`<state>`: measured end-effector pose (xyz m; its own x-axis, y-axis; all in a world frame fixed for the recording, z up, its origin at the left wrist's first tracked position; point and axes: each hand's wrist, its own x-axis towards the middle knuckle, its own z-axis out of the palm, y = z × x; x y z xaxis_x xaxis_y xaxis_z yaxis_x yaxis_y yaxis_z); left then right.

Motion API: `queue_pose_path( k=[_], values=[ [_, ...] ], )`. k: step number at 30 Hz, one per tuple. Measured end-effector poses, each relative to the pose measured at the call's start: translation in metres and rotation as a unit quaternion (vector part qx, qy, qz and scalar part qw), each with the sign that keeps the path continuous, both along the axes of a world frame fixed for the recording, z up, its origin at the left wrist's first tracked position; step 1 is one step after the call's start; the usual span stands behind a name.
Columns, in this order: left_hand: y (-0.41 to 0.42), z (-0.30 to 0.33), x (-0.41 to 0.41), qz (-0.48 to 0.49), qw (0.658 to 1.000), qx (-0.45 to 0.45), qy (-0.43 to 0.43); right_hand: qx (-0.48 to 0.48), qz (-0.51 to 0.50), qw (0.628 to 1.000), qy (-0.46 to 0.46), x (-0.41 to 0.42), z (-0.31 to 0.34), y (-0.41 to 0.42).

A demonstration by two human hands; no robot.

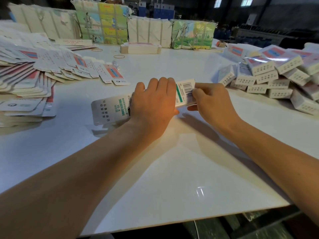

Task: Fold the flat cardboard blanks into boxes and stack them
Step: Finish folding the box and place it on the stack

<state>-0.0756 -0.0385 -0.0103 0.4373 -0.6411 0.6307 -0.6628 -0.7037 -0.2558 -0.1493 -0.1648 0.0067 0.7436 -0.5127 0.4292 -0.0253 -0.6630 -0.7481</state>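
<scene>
A white cardboard box blank [110, 109] with green lettering and a barcode lies across the middle of the white table [172, 169]. My left hand [153, 102] grips its middle, fingers curled over the far edge. My right hand [212, 99] pinches the barcode end, thumb and fingers around the flap. A fanned pile of flat blanks [39, 69] covers the left side. Folded boxes [269, 75] are heaped at the right.
Wrapped bundles of printed cardboard [103, 23] stand along the far edge, with a short stack of blanks [140, 48] in front of them. Rubber bands [119, 56] lie on the table. The near table edge [189, 219] runs below my forearms.
</scene>
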Motion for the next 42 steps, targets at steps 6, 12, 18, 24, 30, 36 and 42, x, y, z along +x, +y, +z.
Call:
queue_pose_path(
  k=[6, 12, 18, 24, 30, 36, 42],
  values=[
    [0.002, -0.002, 0.004, 0.006, 0.999, 0.011, -0.046, -0.130, 0.031, 0.990, 0.053, -0.008, 0.004, 0.007],
    [0.002, -0.002, 0.008, 0.009, 0.999, 0.007, -0.036, -0.103, 0.086, 0.987, 0.090, -0.004, -0.003, 0.011],
    [0.005, 0.004, 0.014, 0.039, 0.999, -0.017, 0.016, -0.030, -0.008, 1.000, 0.006, 0.002, -0.004, 0.007],
    [0.005, 0.003, 0.014, 0.028, 1.000, 0.000, 0.005, -0.122, -0.033, 0.992, 0.000, -0.003, -0.010, 0.010],
    [0.011, 0.006, 0.017, 0.014, 1.000, 0.026, 0.008, -0.124, 0.007, 0.992, 0.011, -0.005, -0.008, 0.007],
    [0.021, 0.015, 0.021, -0.069, 0.997, 0.041, 0.009, -0.221, 0.157, 0.960, 0.073, -0.005, -0.008, -0.004],
    [0.023, 0.017, 0.009, -0.175, 0.984, -0.005, -0.029, -0.281, 0.148, 0.948, 0.034, -0.007, -0.006, -0.011]
  ],
)
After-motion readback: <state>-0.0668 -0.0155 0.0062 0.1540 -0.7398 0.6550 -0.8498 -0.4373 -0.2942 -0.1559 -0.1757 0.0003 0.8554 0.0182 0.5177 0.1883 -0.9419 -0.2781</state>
